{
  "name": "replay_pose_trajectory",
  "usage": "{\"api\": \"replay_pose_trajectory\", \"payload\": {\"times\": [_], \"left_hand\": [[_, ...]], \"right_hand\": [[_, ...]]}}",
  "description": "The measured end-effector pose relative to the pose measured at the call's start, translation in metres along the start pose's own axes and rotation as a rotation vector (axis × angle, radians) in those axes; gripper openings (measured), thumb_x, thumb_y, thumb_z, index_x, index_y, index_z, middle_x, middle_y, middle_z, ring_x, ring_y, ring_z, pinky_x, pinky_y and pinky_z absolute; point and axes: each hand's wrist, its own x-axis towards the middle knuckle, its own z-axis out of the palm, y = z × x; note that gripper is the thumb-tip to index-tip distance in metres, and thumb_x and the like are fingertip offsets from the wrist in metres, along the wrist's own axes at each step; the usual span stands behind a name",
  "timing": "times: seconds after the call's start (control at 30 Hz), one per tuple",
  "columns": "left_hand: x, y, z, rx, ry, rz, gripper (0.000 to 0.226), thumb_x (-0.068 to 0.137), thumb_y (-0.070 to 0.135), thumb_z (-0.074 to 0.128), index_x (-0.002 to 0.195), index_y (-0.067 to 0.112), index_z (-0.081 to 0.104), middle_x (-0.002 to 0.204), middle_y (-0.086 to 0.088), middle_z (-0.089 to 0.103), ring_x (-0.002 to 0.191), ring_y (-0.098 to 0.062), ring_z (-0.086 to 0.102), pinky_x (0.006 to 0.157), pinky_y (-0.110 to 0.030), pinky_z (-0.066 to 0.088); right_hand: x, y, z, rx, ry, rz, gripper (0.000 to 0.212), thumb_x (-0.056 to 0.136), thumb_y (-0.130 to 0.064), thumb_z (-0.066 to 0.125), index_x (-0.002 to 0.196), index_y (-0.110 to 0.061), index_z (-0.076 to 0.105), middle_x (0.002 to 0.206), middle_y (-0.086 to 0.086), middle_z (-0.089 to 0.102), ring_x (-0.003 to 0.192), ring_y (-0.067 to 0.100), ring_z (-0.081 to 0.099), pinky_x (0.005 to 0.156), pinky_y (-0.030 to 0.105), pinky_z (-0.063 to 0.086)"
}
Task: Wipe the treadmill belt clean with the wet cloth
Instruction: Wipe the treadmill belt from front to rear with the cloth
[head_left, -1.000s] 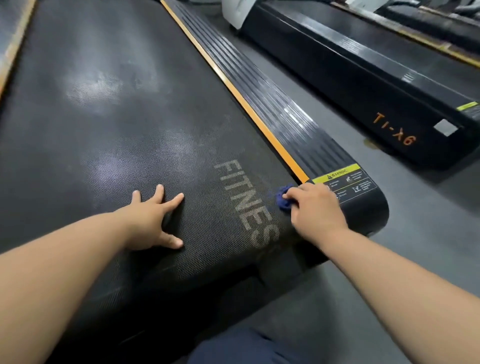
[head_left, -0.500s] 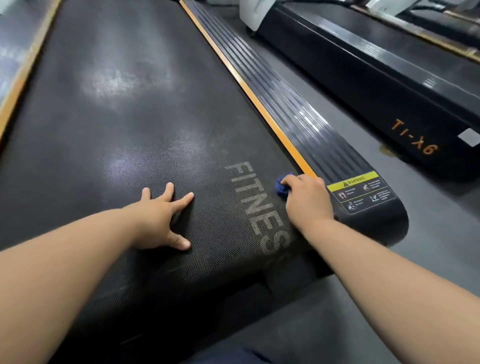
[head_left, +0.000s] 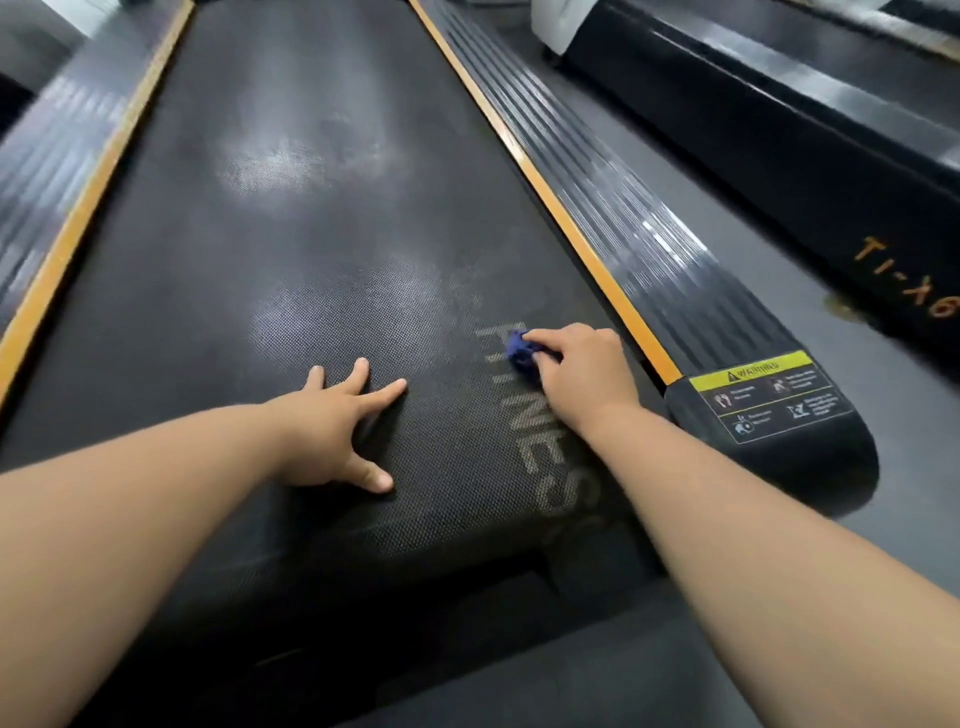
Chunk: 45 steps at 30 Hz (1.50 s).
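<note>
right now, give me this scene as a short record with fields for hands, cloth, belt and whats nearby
left hand: flat on the belt, fingers spread, holding nothing
right hand: grips the blue cloth, bunched and pressed on the belt
cloth position: over the top letters of the belt lettering, near the right side rail
belt surface: dark, textured, pale sheen patches further up
nearby: warning label at the rail's near end; second treadmill to the right
</note>
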Motion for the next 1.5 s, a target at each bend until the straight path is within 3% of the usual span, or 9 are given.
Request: {"api": "replay_pose_trajectory", "payload": {"times": [0.33,0.57,0.7,0.83,0.93,1.0,1.1,1.33,1.5], "left_hand": [[-0.001,0.0,-0.003,-0.032,-0.017,-0.016,0.111,0.067,0.066,0.07,0.142,0.055,-0.011,0.155,0.012,-0.025,0.143,-0.035,-0.016,0.115,-0.053,0.015],[0.002,-0.005,0.003,-0.034,0.022,0.017,0.11,0.065,0.07,0.067,0.141,0.056,-0.011,0.155,0.012,-0.025,0.143,-0.035,-0.016,0.112,-0.059,0.02],[0.006,-0.008,0.004,-0.03,-0.007,0.027,0.112,0.064,0.071,0.068,0.141,0.056,-0.013,0.154,0.013,-0.027,0.142,-0.038,-0.018,0.11,-0.062,0.022],[0.008,-0.01,0.004,-0.052,-0.026,0.027,0.115,0.059,0.075,0.067,0.137,0.061,-0.015,0.152,0.017,-0.029,0.142,-0.036,-0.02,0.106,-0.066,0.025],[0.001,0.0,-0.011,-0.084,-0.044,-0.013,0.115,0.058,0.083,0.06,0.142,0.053,-0.013,0.157,0.007,-0.021,0.143,-0.039,-0.015,0.114,-0.058,0.013],[0.007,0.026,-0.021,-0.237,0.046,-0.024,0.116,0.051,0.096,0.041,0.144,0.051,-0.013,0.159,0.0,-0.013,0.144,-0.035,-0.011,0.116,-0.057,0.007],[0.027,0.091,-0.013,-0.255,0.298,0.146,0.099,0.062,0.092,0.029,0.143,0.052,-0.012,0.159,0.003,-0.013,0.145,-0.029,-0.013,0.111,-0.065,0.003],[0.083,0.141,0.005,-0.136,0.683,0.562,0.059,0.088,0.059,0.03,0.125,0.022,0.057,0.151,-0.008,0.033,0.144,-0.034,0.013,0.112,-0.057,0.017],[0.157,0.101,-0.065,-0.321,0.685,0.206,0.058,0.093,0.045,0.051,0.144,0.025,0.03,0.155,-0.013,0.012,0.134,-0.035,0.033,0.106,-0.039,0.031]], "right_hand": [[-0.053,-0.013,-0.006,0.085,-0.129,-0.273,0.018,0.082,-0.022,0.066,0.099,-0.024,0.07,0.09,0.003,0.06,0.087,0.027,0.052,0.079,0.036,0.045],[0.039,-0.044,0.029,0.021,-0.045,0.078,0.023,0.091,-0.019,0.054,0.107,-0.029,0.068,0.11,0.005,0.054,0.107,0.028,0.045,0.085,0.034,0.042],[-0.011,-0.033,0.015,0.078,-0.121,-0.097,0.019,0.085,-0.021,0.06,0.1,-0.027,0.069,0.099,0.004,0.059,0.098,0.028,0.052,0.086,0.034,0.043],[-0.012,-0.034,-0.017,0.199,-0.325,-0.101,0.034,0.092,-0.047,0.048,0.125,-0.04,0.052,0.115,0.003,0.056,0.113,0.027,0.049,0.1,0.042,0.04],[0.027,-0.002,-0.044,-0.037,-0.123,0.003,0.047,0.095,-0.039,0.042,0.142,-0.034,0.036,0.137,0.007,0.048,0.131,0.028,0.037,0.11,0.048,0.028],[0.036,0.045,-0.06,-0.376,-0.059,0.17,0.053,0.096,-0.036,0.038,0.146,-0.027,0.028,0.149,0.008,0.034,0.141,0.028,0.022,0.115,0.051,0.016],[0.027,0.087,-0.059,-0.434,-0.188,0.327,0.059,0.097,-0.048,0.026,0.15,-0.024,0.02,0.158,0.004,0.018,0.145,0.026,0.012,0.116,0.053,0.013],[0.024,0.086,-0.053,-0.38,-0.213,0.031,0.058,0.096,-0.046,0.037,0.15,-0.03,0.022,0.158,-0.008,0.018,0.146,0.018,0.011,0.118,0.045,0.011],[0.024,0.089,-0.054,-0.308,-0.208,0.064,0.056,0.096,-0.043,0.036,0.149,-0.035,0.019,0.157,-0.015,0.015,0.146,0.012,0.01,0.12,0.04,0.009]]}}
